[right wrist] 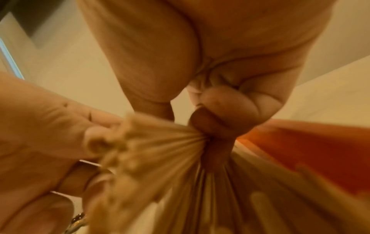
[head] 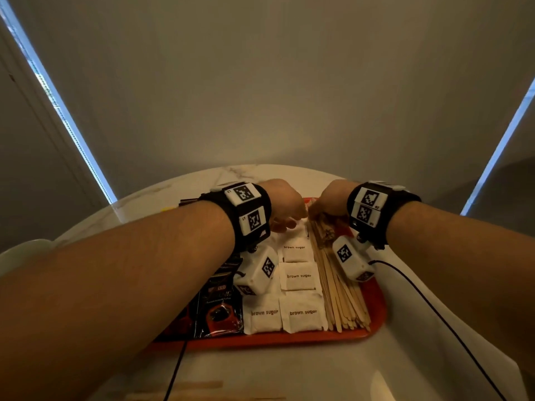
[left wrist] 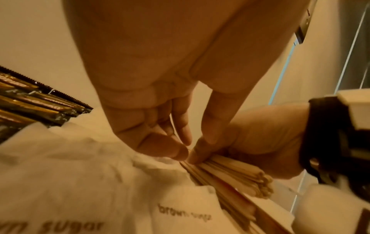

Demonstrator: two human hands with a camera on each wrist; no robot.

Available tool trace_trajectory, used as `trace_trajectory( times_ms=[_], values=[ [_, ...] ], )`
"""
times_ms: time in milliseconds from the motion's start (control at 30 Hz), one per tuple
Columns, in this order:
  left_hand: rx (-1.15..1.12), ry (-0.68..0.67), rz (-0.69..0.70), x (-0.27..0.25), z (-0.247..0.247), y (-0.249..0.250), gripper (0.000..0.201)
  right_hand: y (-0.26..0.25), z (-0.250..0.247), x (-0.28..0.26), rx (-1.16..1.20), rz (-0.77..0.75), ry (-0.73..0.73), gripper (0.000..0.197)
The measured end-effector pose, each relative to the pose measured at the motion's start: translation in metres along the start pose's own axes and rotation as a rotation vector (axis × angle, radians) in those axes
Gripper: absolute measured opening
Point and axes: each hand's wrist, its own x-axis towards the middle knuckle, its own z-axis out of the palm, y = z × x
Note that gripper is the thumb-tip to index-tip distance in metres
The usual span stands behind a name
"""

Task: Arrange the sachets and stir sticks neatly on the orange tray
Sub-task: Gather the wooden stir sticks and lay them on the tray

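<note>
the tray (head: 260, 338) is orange. the sugar sachets (head: 298, 276) are white with brown lettering, the coffee sachets (head: 220, 299) black with gold stripes. the stir sticks (head: 344, 302) are pale wood. the table (head: 162, 189) is white, grey-veined marble.

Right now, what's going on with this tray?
A person is tidying the orange tray on the table. The right hand grips the stir sticks near their far ends, and the left hand pinches the same bundle there. The brown sugar sachets lie in rows beside the sticks, with dark sachets further left.
</note>
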Motion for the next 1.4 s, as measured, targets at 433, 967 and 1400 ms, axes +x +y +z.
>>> trace_trajectory(
  times_ms=[433,967,1400],
  values=[
    [0.541,0.028,0.114,0.008,0.024,0.006,0.048,0.015,-0.011,0.005,-0.081,0.009,-0.019,0.034],
    [0.618,0.047,0.179,0.013,0.037,0.011,0.045,0.033,-0.011,0.005,0.099,-0.025,-0.046,0.025],
    [0.511,0.013,0.266,-0.043,0.033,-0.003,0.030,0.065,-0.016,-0.039,0.195,0.046,-0.036,0.017]
  ],
)
